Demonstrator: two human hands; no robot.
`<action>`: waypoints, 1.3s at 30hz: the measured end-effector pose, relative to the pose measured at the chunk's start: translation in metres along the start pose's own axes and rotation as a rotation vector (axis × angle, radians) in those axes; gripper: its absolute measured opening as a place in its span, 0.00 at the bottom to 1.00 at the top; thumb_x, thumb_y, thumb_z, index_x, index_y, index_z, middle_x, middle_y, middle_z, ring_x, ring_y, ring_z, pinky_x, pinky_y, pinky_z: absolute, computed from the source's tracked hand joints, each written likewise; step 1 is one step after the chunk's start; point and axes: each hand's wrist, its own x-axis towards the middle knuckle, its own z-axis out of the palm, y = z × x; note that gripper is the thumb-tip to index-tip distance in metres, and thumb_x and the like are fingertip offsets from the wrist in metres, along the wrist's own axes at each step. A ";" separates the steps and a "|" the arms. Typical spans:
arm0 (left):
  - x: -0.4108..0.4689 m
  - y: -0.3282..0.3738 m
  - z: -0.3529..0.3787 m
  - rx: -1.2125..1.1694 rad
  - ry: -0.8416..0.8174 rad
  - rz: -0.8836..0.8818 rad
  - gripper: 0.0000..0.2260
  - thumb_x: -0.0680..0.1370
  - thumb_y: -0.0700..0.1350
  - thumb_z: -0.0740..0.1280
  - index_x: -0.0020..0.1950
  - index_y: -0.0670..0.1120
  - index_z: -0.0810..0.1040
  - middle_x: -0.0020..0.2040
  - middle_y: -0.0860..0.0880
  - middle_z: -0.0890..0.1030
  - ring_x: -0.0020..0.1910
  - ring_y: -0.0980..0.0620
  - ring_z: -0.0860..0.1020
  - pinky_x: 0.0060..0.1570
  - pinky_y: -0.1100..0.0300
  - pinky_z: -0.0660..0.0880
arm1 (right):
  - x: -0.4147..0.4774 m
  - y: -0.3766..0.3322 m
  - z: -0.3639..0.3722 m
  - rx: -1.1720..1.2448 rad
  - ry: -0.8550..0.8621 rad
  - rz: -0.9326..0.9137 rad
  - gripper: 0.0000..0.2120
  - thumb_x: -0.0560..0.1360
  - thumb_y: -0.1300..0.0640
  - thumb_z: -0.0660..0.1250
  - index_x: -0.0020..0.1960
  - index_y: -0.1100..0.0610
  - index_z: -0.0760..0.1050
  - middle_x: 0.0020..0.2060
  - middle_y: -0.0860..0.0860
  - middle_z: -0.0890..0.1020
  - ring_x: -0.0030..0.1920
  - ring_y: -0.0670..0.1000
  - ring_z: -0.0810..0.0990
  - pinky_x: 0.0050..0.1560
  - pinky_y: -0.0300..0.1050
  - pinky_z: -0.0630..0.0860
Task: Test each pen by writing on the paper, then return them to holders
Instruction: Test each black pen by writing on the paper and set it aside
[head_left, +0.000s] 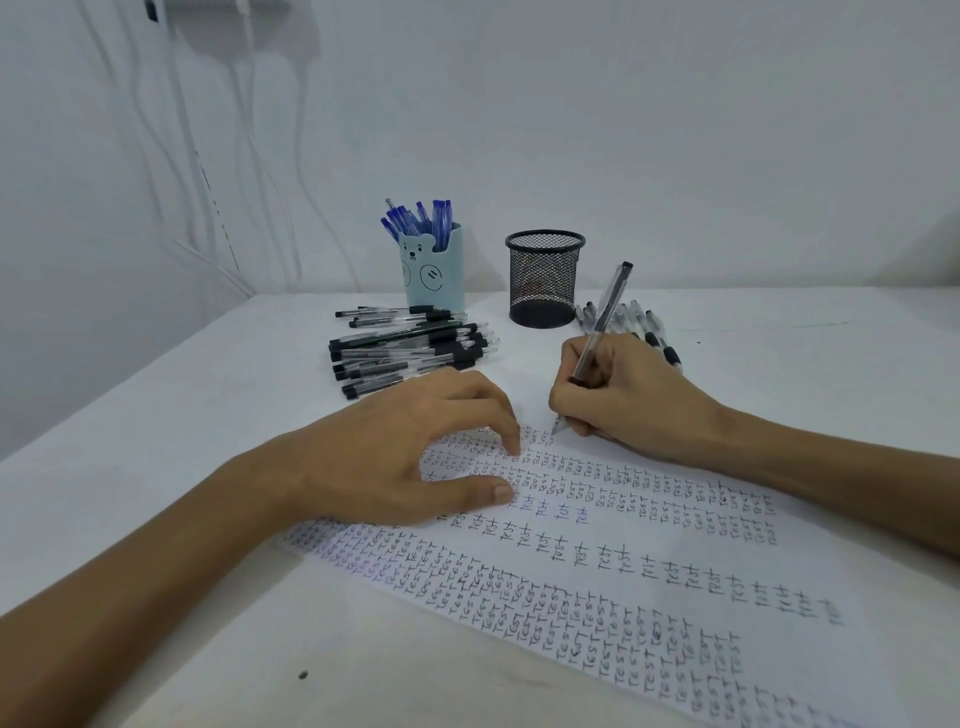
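Note:
My right hand (631, 400) grips a clear black pen (602, 322) in a writing hold, its tip touching the top edge of the paper (649, 561). The sheet is covered with rows of "TEST" in black and blue ink. My left hand (410, 452) rests on the paper's upper left part, fingertips pressing it down, holding nothing. A pile of black pens (410, 351) lies behind my left hand. More black pens (641, 325) lie behind my right hand. A pale blue bear holder (434, 275) contains several blue pens. A black mesh holder (544, 278) stands beside it, contents not visible.
The white table (182, 415) meets a white wall at the back. Cables (182, 130) hang down the wall at the left. A small dark speck (303, 675) lies on the table near the front.

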 end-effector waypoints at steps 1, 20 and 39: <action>0.000 0.000 0.000 0.002 -0.001 -0.001 0.15 0.81 0.63 0.67 0.64 0.60 0.77 0.65 0.63 0.74 0.69 0.57 0.72 0.67 0.54 0.72 | 0.000 0.000 0.000 -0.010 0.006 0.006 0.08 0.73 0.62 0.69 0.37 0.62 0.73 0.25 0.53 0.80 0.24 0.44 0.71 0.29 0.33 0.69; -0.006 -0.026 -0.002 0.418 0.343 -0.438 0.11 0.83 0.47 0.66 0.64 0.51 0.79 0.61 0.54 0.78 0.60 0.52 0.75 0.51 0.58 0.69 | 0.012 0.000 -0.006 0.738 0.119 0.293 0.14 0.84 0.47 0.60 0.57 0.58 0.70 0.37 0.63 0.83 0.30 0.60 0.83 0.30 0.45 0.81; -0.010 -0.033 -0.004 0.397 0.422 -0.547 0.06 0.82 0.44 0.68 0.58 0.45 0.79 0.55 0.48 0.78 0.53 0.45 0.75 0.51 0.47 0.75 | 0.051 0.011 -0.046 -0.104 0.266 0.138 0.22 0.80 0.39 0.66 0.53 0.59 0.78 0.32 0.59 0.83 0.23 0.48 0.76 0.26 0.40 0.69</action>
